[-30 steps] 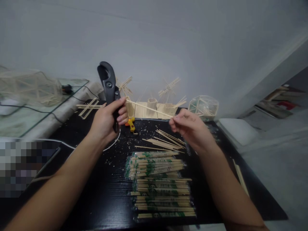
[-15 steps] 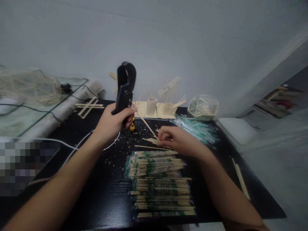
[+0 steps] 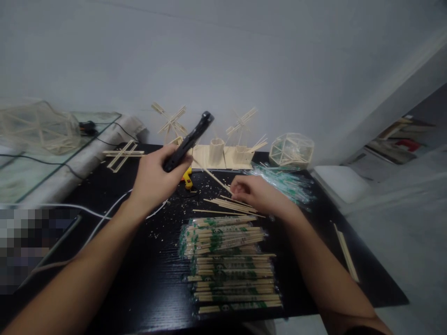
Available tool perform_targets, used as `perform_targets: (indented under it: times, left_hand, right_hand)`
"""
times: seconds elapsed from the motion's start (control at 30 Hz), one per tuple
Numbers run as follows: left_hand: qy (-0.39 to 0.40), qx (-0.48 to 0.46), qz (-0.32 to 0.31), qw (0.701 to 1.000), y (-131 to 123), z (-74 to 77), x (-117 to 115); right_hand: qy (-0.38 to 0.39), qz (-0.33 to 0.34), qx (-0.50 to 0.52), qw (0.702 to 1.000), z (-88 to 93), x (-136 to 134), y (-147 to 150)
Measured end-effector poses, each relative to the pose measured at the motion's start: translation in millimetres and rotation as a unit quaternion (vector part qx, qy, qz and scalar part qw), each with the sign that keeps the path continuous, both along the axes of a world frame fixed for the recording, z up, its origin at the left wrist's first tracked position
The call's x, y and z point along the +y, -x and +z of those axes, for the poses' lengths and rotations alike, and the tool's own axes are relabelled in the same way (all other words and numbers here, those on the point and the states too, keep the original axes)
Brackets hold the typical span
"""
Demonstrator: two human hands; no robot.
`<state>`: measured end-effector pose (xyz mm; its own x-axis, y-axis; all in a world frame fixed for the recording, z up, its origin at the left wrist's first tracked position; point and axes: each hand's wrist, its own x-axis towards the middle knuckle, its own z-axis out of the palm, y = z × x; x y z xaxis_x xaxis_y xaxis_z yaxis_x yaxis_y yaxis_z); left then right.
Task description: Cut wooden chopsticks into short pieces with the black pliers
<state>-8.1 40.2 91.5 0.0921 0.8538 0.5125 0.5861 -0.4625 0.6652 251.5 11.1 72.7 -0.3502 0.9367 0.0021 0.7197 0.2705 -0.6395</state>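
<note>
Where your left hand point(image 3: 153, 179) is: raised above the black surface point(image 3: 115, 195), closed tight around the handle of a black cutter point(image 3: 190, 139), whose head tilts up and to the right.
Your right hand point(image 3: 256, 193): low over the surface, fingers curled in and pinching the near end of a thin bamboo stick point(image 3: 213, 177).
Stick: slants up and left from your right fingertips toward the cutter in your left hand; whether its far end touches the tool, you cannot tell.
Loose sticks point(image 3: 230, 204): fanned on the surface just under your right hand.
Wrapped chopstick packs point(image 3: 226, 260): stacked in rows nearer to you, between your forearms.
Yellow glue gun point(image 3: 187, 177): on the surface, just below your left hand.
Clear wrappers point(image 3: 282, 181): heaped to the right of your right hand.
Stick windmills point(image 3: 171, 122): upright by the wall.
</note>
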Motion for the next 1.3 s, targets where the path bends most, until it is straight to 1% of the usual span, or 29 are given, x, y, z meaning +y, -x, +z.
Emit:
perform_targets:
  times: [0.13,0.23,0.37,0.47,0.53,0.6,0.67,0.73,0.87,0.97,1.07,1.17,1.23,1.3]
  left_hand:
    - [0.004,-0.042,0.008,0.999,-3,-1.5,0]
    - [0.018,-0.077,0.004,0.997,-6,-3.1,0]
    - [0.005,-0.091,0.014,0.996,-8,-4.9,-2]
    - [-0.012,-0.086,0.006,0.996,-8,-5.8,-2]
    - [-0.017,-0.082,0.006,0.996,-7,-6.0,-2]
    - [-0.017,-0.081,0.011,0.996,-7,-5.9,-1]
    - [-0.02,-0.079,0.013,0.997,-7,-5.4,-2]
    - [-0.028,-0.074,0.012,0.997,-7,-4.7,-2]
    - [-0.034,-0.067,0.007,0.997,-7,-3.6,-2]
    - [-0.03,-0.06,0.005,0.998,-8,-3.4,-2]
    - [-0.026,-0.053,0.005,0.998,-7,-2.7,-4]
    - [-0.016,-0.032,0.003,0.999,-6,-0.3,-5]
    - [-0.015,-0.022,-0.003,1.0,-5,1.5,-6]
    - [-0.018,-0.014,-0.01,1.0,-5,2.4,-6]
  right_hand:
    - [-0.011,-0.002,0.065,0.998,-1.3,2,-5]
    - [0.005,0.021,0.094,0.995,0.0,1,-7]
    - [0.036,0.048,0.112,0.992,1.4,-1,-5]
    - [0.047,0.055,0.103,0.992,0.2,2,-2]
    - [0.063,0.054,0.067,0.994,-4.3,5,1]
    - [0.064,0.048,-0.029,0.996,-13.3,9,4]
    - [0.048,0.032,-0.146,0.988,-26.2,14,9]
    - [0.036,0.017,-0.205,0.978,-40.4,18,14]
    - [0.028,0.015,-0.24,0.97,-61.8,21,21]
    - [0.019,0.031,-0.253,0.967,-70.6,20,23]
    - [0.008,0.045,-0.254,0.966,-75.6,18,25]
    - [-0.007,0.053,-0.234,0.971,-71.8,17,25]
    - [-0.019,0.059,-0.209,0.976,-60.5,17,20]
    - [-0.047,0.053,-0.161,0.984,-43.4,17,13]
